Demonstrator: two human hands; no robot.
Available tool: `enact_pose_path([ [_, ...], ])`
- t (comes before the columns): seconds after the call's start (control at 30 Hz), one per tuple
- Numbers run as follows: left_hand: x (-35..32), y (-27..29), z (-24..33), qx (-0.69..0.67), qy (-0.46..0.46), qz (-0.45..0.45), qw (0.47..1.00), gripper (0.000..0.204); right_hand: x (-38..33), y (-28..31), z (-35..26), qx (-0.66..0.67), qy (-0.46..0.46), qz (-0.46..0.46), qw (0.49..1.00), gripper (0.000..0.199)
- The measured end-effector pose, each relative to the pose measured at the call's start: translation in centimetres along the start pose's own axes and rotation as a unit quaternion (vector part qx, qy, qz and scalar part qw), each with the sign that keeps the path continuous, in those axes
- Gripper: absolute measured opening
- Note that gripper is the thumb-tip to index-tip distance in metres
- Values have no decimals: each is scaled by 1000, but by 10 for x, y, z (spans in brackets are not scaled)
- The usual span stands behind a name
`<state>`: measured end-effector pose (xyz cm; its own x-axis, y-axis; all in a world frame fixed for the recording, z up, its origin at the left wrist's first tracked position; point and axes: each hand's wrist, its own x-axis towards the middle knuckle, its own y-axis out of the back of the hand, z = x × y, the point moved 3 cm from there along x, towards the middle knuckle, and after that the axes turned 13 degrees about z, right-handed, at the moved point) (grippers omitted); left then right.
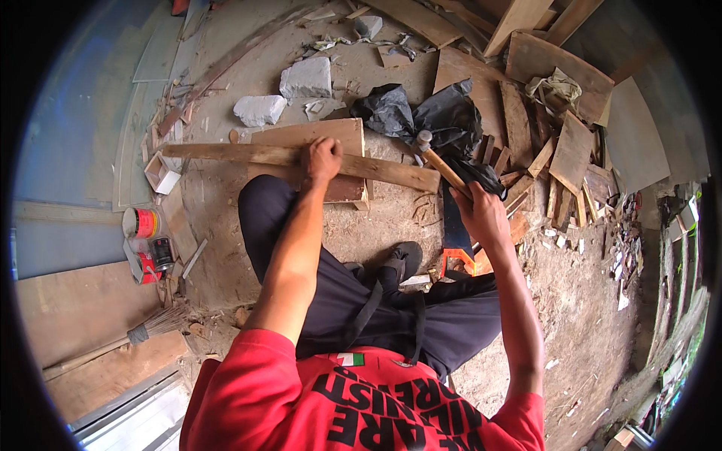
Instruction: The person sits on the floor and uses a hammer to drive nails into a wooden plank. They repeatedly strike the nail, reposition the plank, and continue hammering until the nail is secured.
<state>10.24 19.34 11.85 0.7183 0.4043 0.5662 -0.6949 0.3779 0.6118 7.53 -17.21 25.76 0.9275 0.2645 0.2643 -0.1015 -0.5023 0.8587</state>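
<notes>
A long narrow wooden plank (248, 154) lies across a low wooden box (350, 134) in front of my knees, both its ends reaching past the box. My left hand (323, 159) is closed over the plank near its middle, on top of the box. In my right hand (483, 214) is a hammer (444, 167), gripped by its wooden handle. The hammer's metal head is raised just beyond the plank's right end, apart from it. Below my right hand, near my foot, lies a handsaw (456, 237) with an orange handle, partly hidden by my arm and leg.
Black plastic bags (421, 113) lie beyond the plank. White blocks (306, 78) sit farther off. Scrap boards (571, 154) are heaped at the right. At the left are a small open box (160, 174), cans (141, 223) and a broom (154, 322).
</notes>
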Motion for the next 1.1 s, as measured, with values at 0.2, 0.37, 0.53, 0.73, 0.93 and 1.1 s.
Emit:
enact_pose_path([
  [0.2, 6, 8, -8, 129, -33, -47, 990, 19, -4, -25, -24, 220, 14, -1, 975, 23],
  [0.37, 7, 12, 1, 160, 8, -4, 987, 20, 32, -57, -53, 129, 133, -113, 976, 24],
  [0.53, 13, 21, 19, 158, 70, -1, 985, 22, 51, -68, -68, 60, 158, -187, 968, 24],
  [0.73, 9, 16, 5, 142, 50, 17, 988, 21, 60, -71, -78, 29, 179, -230, 956, 24],
  [0.93, 11, 13, 5, 157, 102, -16, 982, 24, 34, -54, -57, 59, 156, -235, 957, 30],
  [1.1, 11, 13, 8, 167, 97, -23, 981, 24, 19, -61, -42, 29, 135, -191, 972, 35],
])
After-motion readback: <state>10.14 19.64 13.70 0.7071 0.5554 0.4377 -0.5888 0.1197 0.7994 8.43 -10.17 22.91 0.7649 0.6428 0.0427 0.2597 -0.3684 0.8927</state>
